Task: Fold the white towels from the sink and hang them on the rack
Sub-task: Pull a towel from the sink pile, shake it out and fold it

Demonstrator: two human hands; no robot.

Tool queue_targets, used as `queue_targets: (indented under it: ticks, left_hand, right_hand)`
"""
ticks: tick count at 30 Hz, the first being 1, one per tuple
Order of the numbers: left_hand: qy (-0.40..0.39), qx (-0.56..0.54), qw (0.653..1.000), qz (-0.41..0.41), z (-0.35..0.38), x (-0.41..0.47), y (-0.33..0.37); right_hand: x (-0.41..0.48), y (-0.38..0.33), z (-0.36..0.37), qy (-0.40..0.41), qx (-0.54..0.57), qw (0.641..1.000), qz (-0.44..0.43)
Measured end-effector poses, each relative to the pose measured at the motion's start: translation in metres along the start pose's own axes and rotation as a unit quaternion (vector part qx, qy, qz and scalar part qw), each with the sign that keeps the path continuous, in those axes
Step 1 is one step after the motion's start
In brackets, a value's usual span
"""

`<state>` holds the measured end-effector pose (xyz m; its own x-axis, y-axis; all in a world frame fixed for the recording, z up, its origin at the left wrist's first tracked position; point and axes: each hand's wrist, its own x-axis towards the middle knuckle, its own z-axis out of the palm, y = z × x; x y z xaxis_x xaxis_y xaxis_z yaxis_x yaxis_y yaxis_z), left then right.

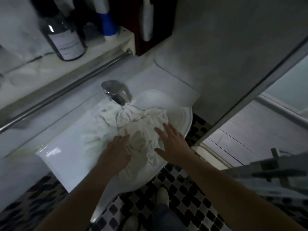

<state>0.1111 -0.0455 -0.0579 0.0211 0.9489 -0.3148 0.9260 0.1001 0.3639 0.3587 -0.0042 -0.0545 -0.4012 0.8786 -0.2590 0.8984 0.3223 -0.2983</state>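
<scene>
Across the lower frame, black-and-white mosaic floor (183,189); above it, at centre, white sink (186,117) filled with crumpled white towels (143,130). Left hand (120,147) and right hand (171,142) lie flat, fingers straight, on the heap's near side, gripping nothing; chrome faucet (116,94) overhangs its far edge.

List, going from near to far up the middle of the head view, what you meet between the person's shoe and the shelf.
shoe → front rim of the sink → white towels → tap → metal rail → dark labelled bottle on the shelf
</scene>
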Motion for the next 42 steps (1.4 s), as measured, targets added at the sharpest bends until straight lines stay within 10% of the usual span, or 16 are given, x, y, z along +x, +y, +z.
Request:
queue_targets:
  ticks: [10,18,26,33,42]
  left_hand:
    - [-0.031,0.014,0.999,-0.029,0.043,0.010,-0.005]
    - [0.034,-0.029,0.996,-0.074,0.044,0.002,-0.017]
    - [0.162,-0.093,0.980,0.071,-0.029,0.010,-0.004]
    - [0.219,-0.241,0.944,0.052,-0.110,0.005,-0.019]
    - [0.231,-0.097,0.968,-0.001,-0.151,0.005,-0.078]
  right_hand:
    - [0.050,-0.001,0.064,-0.236,0.079,0.957,-0.146]
    - [0.059,-0.022,0.062,-0.188,0.226,0.950,-0.108]
    - [0.068,-0.051,-0.032,-0.074,0.419,0.895,-0.134]
    - [0.075,-0.015,-0.106,-0.157,-0.003,0.978,-0.140]
    - [0.083,0.026,-0.141,0.070,0.140,0.988,-0.004]
